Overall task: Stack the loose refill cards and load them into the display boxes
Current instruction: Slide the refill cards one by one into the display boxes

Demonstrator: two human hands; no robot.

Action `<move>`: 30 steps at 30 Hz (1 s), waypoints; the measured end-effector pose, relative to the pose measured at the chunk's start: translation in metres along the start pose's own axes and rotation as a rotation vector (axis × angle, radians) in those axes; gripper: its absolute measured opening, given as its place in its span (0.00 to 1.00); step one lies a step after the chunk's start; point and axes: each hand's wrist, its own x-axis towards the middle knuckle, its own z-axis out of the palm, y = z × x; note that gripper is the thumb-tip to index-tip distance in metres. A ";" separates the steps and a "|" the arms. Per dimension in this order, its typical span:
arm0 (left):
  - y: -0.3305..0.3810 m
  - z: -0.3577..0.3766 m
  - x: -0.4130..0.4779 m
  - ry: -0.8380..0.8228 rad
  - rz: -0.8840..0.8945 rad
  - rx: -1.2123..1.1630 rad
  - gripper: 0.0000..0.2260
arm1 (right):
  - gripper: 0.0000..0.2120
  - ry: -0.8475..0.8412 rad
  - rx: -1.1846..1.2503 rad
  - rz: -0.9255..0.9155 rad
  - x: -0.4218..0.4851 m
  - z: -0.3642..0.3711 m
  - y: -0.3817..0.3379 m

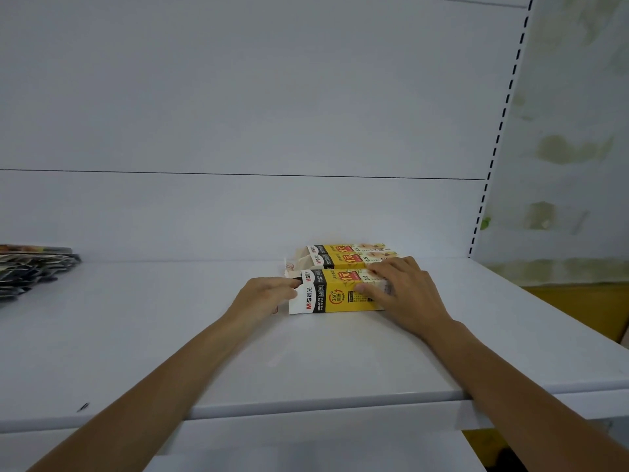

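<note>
Three yellow, white and black display boxes lie side by side on the white shelf (238, 352). The nearest box (335, 296) lies on its side with its white end flap pointing left. My left hand (265, 296) is at that left end, fingers curled at the flap. My right hand (403, 291) lies over the box's right end, thumb on the front face and fingers across the top. Behind it sit the second box (343, 259) and the third box (343, 249), against the back panel. No loose refill cards show near the boxes.
A pile of dark printed packets (32, 267) lies at the far left of the shelf. A slotted upright (500, 131) bounds the shelf on the right, with a blurry wall beyond. The shelf's front edge (323, 408) runs under my forearms.
</note>
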 end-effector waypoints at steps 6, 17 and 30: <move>0.000 0.003 -0.001 -0.028 0.014 -0.010 0.10 | 0.41 0.006 0.028 -0.017 -0.001 0.001 0.001; 0.012 0.003 0.009 -0.077 -0.011 -0.104 0.18 | 0.41 0.003 0.012 -0.036 0.000 0.000 -0.001; -0.002 -0.029 -0.020 -0.012 0.314 0.550 0.13 | 0.38 -0.012 -0.026 0.068 -0.005 -0.013 -0.002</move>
